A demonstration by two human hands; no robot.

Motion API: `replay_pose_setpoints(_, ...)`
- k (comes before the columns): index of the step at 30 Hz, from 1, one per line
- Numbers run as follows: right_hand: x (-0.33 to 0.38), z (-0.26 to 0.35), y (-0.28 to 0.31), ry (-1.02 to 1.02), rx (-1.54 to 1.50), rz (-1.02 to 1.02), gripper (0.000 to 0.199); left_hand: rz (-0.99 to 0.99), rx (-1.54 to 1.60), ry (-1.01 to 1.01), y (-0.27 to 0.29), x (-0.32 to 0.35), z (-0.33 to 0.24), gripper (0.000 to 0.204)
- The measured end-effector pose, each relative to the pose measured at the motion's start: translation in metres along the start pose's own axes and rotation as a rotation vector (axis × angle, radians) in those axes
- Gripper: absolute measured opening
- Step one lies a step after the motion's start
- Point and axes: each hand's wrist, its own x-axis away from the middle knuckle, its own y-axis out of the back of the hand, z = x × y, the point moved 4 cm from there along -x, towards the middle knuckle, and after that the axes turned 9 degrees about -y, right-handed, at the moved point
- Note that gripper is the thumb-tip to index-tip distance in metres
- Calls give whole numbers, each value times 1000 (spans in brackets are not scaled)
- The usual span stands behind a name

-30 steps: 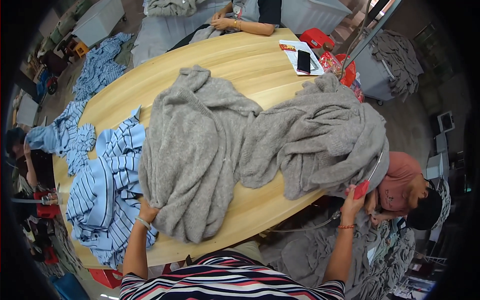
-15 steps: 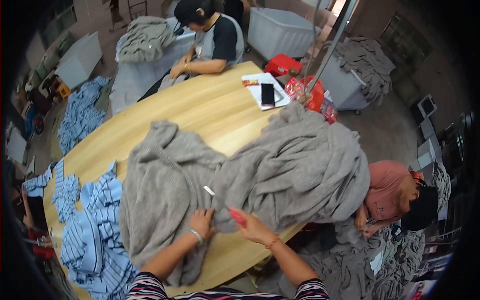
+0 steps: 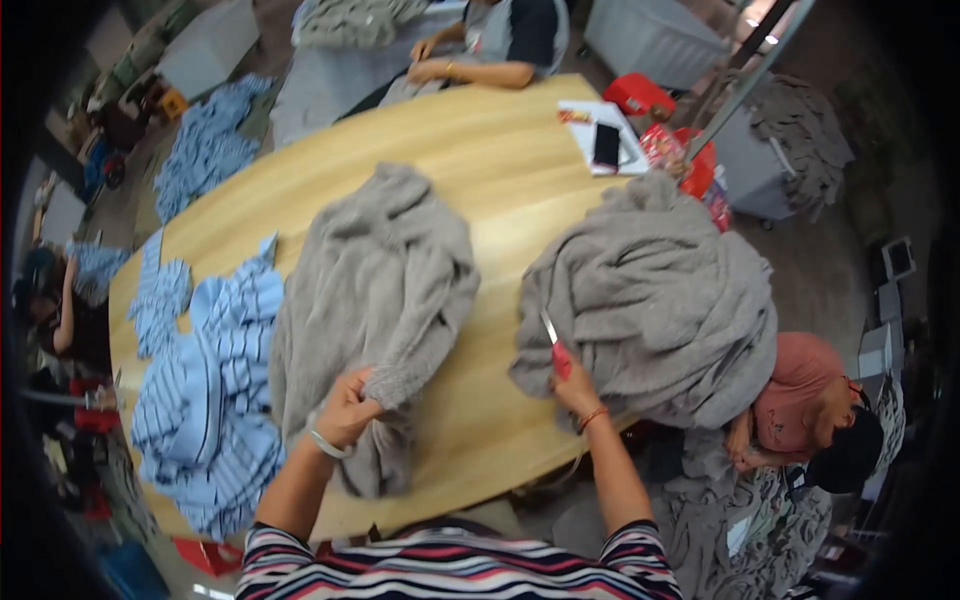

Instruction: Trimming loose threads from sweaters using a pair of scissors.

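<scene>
A grey knitted garment [image 3: 375,260] lies bunched left of the table's middle. My left hand [image 3: 348,408], with a bracelet on its wrist, is closed on the garment's near edge. My right hand [image 3: 577,388] is wrapped round the handle of a red-handled blade [image 3: 561,358]. Its thin metal part points away from me; whether it is a knife or scissors I cannot tell. Just beyond that hand, a large heap of grey knitwear [image 3: 665,290] covers the table's right side, and the blade overlaps its left edge in view.
Blue striped garments [image 3: 205,400] lie at the left of the wooden table [image 3: 500,420]. A dark phone [image 3: 607,146] rests on papers at the far right, beside red bags. One person [image 3: 480,50] sits across the table, another [image 3: 795,400] at the right. Bins of knitwear stand around.
The grey garment under my left hand has come away leftward from the heap, baring wood between them. My left hand now grips its edge. My right hand has moved right with the blade.
</scene>
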Motion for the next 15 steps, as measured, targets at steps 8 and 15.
replay_pose_setpoints(8,78,81,-13,41,140,110,53,77,-389,657,99,223,78,38)
replay_pose_setpoints(15,139,85,-70,135,34,230,49,-164,-1384,-337,-2,149,22,34)
